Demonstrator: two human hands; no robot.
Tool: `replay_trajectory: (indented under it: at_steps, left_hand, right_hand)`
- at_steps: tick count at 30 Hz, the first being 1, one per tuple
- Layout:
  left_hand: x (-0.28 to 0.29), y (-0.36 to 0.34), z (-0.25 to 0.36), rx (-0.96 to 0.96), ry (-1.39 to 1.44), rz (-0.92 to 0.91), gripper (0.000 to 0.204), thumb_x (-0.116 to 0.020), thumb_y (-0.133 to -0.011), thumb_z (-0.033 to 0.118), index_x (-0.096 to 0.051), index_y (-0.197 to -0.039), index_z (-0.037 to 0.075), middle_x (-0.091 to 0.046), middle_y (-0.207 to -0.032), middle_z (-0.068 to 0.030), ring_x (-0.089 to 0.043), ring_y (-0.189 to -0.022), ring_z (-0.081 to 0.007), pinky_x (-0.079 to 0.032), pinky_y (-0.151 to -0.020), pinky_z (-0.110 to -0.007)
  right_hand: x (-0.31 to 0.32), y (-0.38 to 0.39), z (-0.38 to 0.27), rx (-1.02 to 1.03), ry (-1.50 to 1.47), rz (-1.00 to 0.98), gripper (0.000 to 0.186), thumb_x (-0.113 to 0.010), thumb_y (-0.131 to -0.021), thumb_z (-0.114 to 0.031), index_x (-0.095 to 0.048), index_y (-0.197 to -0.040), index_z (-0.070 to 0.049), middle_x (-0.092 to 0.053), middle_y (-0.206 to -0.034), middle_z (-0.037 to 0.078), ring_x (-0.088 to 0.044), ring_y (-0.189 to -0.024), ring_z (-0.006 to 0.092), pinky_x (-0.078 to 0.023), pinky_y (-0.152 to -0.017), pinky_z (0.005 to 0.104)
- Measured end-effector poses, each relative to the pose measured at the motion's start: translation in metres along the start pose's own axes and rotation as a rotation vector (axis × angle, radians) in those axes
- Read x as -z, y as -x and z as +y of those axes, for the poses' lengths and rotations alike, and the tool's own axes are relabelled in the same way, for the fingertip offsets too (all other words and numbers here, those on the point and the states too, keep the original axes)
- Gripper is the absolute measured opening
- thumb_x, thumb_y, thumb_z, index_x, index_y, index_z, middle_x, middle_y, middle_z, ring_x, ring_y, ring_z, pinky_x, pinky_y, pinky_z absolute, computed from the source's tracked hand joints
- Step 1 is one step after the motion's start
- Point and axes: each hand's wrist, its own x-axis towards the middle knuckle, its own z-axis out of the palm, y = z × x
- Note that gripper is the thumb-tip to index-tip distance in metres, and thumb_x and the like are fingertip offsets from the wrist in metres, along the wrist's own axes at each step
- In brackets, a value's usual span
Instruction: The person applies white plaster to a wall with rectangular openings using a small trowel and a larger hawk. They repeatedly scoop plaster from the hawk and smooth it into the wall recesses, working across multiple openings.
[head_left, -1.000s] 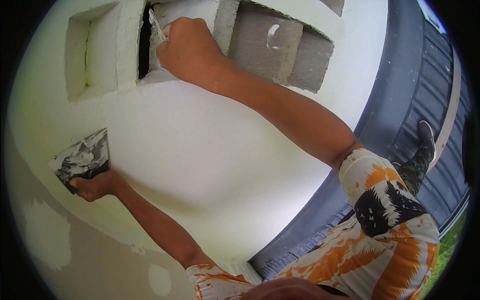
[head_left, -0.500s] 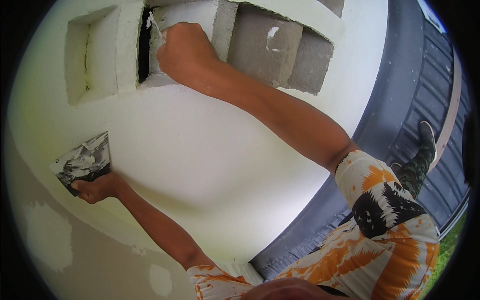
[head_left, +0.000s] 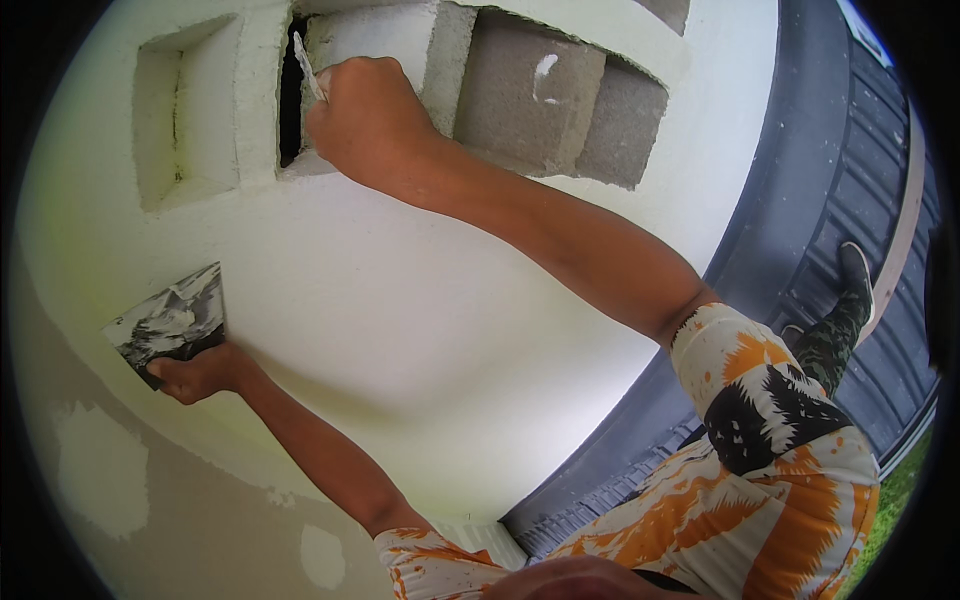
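In my left hand (head_left: 197,374), closed around its lower edge, is a wide flat putty blade (head_left: 172,316) smeared with white filler over dark metal. It is held up in front of the white wall at the left. My right hand (head_left: 368,118) is closed in a fist on a small, narrow spatula (head_left: 307,66) coated in white filler; its handle is hidden in the fist. The spatula's tip points up beside a tall dark gap (head_left: 290,105) at the left side of a wall recess (head_left: 370,35). Whether the tip touches the edge cannot be seen.
To the left is a shallow white-painted recess (head_left: 190,110). Right of my fist is a deeper recess with bare grey block (head_left: 520,95). A dark ribbed metal surface (head_left: 850,200) runs along the right, with a person's booted leg (head_left: 840,330) on it.
My right hand has moved slightly left and down, and the spatula now stands at a different tilt by the gap. My left hand with the putty blade has barely shifted.
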Motion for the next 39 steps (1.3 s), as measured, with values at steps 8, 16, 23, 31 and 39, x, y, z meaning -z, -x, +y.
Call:
replay_trajectory:
  at_steps: [8, 16, 23, 31, 39]
  left_hand:
    - [0.007, -0.006, -0.006, -0.011, -0.052, -0.036, 0.055, -0.060, -0.095, 0.038, -0.055, -0.103, -0.016, -0.058, -0.105, -0.0199, -0.058, -0.089, -0.0240, -0.056, -0.073, -0.039]
    - [0.010, -0.011, -0.017, 0.026, -0.026, -0.020, 0.055, -0.061, -0.093, 0.038, -0.054, -0.102, -0.016, -0.057, -0.103, -0.0185, -0.057, -0.087, -0.0233, -0.055, -0.072, -0.040]
    - [-0.004, 0.004, -0.013, -0.012, 0.053, -0.012, 0.044, -0.060, -0.093, 0.030, -0.053, -0.092, -0.014, -0.057, -0.096, -0.0173, -0.056, -0.084, -0.0242, -0.054, -0.073, -0.040]
    - [0.018, -0.013, -0.025, 0.022, -0.004, -0.055, 0.056, -0.062, -0.094, 0.038, -0.054, -0.106, -0.017, -0.057, -0.109, -0.0205, -0.058, -0.092, -0.0246, -0.056, -0.076, -0.041]
    - [0.005, -0.006, -0.025, 0.026, 0.026, -0.047, 0.057, -0.062, -0.095, 0.040, -0.054, -0.107, -0.016, -0.057, -0.110, -0.0202, -0.058, -0.093, -0.0244, -0.056, -0.077, -0.040]
  right_hand:
    - [-0.003, 0.006, -0.024, -0.081, 0.059, -0.174, 0.029, -0.055, -0.079, 0.000, -0.045, -0.052, 0.004, -0.046, -0.046, 0.018, -0.046, -0.040, 0.0234, -0.042, -0.040, 0.0392]
    - [0.005, -0.021, -0.008, 0.006, -0.042, 0.059, 0.024, -0.056, -0.078, 0.000, -0.050, -0.056, 0.004, -0.052, -0.051, 0.020, -0.052, -0.045, 0.0260, -0.046, -0.045, 0.0418]
    - [-0.006, 0.002, 0.004, -0.070, -0.028, -0.012, 0.027, -0.056, -0.078, -0.002, -0.047, -0.053, 0.004, -0.050, -0.049, 0.019, -0.050, -0.044, 0.0268, -0.046, -0.045, 0.0417]
    - [0.002, 0.012, -0.026, -0.081, 0.111, -0.183, 0.027, -0.058, -0.075, -0.002, -0.047, -0.052, 0.004, -0.051, -0.049, 0.020, -0.050, -0.043, 0.0267, -0.045, -0.042, 0.0416]
    - [0.006, -0.031, -0.002, 0.061, 0.160, 0.062, 0.019, -0.057, -0.080, -0.003, -0.058, -0.064, 0.007, -0.057, -0.058, 0.022, -0.057, -0.052, 0.0322, -0.052, -0.055, 0.0424]
